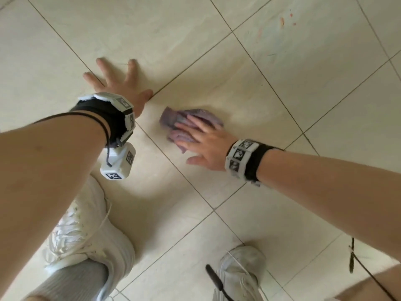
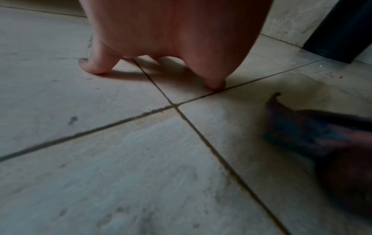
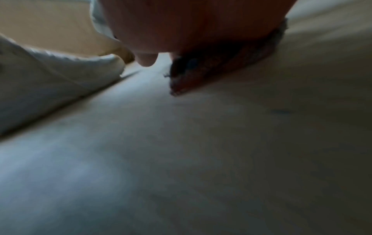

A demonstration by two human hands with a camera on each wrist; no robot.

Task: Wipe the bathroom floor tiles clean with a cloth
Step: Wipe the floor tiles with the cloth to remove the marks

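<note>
The cloth [image 1: 191, 124] is pressed flat to the floor [image 1: 249, 224] under the right hand [image 1: 206, 146], fingers straight, for wiping. At nine o'clock, the left hand [image 1: 121, 83] is splayed on the tiles, likely as support. Stains [image 1: 282, 22] remain at one o'clock.

Looks like a tiled room in somebody's home, could well be a bathroom: the whole floor [image 1: 217, 51] is big glossy cream tiles with a faint marbled pattern and thin dark grout lines [image 1: 188, 177] running diagonally. From the left wrist view the same marbled tile carries on up the wall [image 2: 287, 20] at the floor's edge. There are also a few reddish spots [image 1: 282, 21] on one tile, so it's a lived-in floor, not a showroom.
</note>
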